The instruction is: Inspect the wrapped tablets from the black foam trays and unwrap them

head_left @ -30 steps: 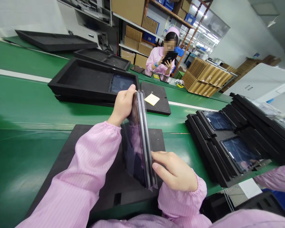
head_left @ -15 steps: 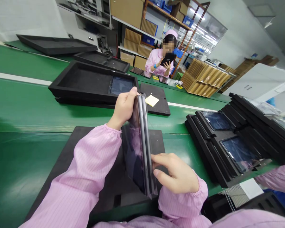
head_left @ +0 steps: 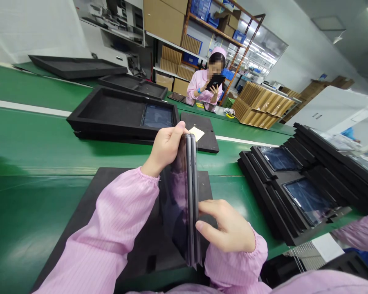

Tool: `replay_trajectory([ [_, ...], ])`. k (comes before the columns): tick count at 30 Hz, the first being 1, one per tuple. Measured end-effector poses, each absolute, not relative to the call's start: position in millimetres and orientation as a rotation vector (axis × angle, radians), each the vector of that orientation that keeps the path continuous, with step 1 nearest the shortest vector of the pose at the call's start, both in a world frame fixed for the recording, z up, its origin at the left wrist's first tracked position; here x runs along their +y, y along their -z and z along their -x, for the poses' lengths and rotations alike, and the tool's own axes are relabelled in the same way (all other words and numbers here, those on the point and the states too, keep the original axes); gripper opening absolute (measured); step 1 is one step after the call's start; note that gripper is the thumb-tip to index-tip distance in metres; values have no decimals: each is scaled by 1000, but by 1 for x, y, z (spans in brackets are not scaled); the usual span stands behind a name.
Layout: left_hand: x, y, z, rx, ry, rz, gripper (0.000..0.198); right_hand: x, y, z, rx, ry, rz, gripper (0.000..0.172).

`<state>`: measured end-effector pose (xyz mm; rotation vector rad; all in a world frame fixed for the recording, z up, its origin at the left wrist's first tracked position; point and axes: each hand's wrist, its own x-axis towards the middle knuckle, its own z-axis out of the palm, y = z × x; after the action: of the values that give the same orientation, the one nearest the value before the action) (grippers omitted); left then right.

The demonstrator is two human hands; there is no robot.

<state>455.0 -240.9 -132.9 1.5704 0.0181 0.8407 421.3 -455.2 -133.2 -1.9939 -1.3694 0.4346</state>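
The left hand (head_left: 168, 148) grips the far end of the tablets (head_left: 178, 208), thumb on top. They are held upright on edge, face to face, two grey rims showing side by side, above the near board (head_left: 145, 245) on the green desk (head_left: 27, 147); whether their lower end touches the board, I cannot tell. The right hand (head_left: 228, 224) is at their right side, its fingers partly bent and index finger and thumb apart, the fingertips at the near part of the tablets. I cannot tell if it grips or only touches.

Far left of the tablets lies a black tray (head_left: 110, 108) with one screen (head_left: 157, 116) in its right part. Two more trays lie farther back. Just right of the tray is a small board (head_left: 207, 136) with a yellow note (head_left: 197, 133) on it, just beyond the left hand.

On the right, the stack (head_left: 271, 192) of black trays carries two more screens, one far (head_left: 279, 158) and one near (head_left: 308, 200). At the far side, a co-worker (head_left: 199, 83) in pink holds a black device (head_left: 215, 82) in both hands
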Motion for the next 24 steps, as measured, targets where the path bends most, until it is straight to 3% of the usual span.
replay_trajectory([
  [9,-250,127,-446,-24,-811,-1587,59,-451,140,-415,-1304,-219,2031,25],
  [14,-251,128,-444,-71,-775,-1545,63,-433,146,-394,-1149,-85,2085,17],
  [19,-254,134,-449,-95,-753,-1463,66,-417,154,-374,-1001,18,2137,37],
  [24,-253,158,-475,183,-897,-1381,57,-417,158,-375,-947,162,2212,33],
])
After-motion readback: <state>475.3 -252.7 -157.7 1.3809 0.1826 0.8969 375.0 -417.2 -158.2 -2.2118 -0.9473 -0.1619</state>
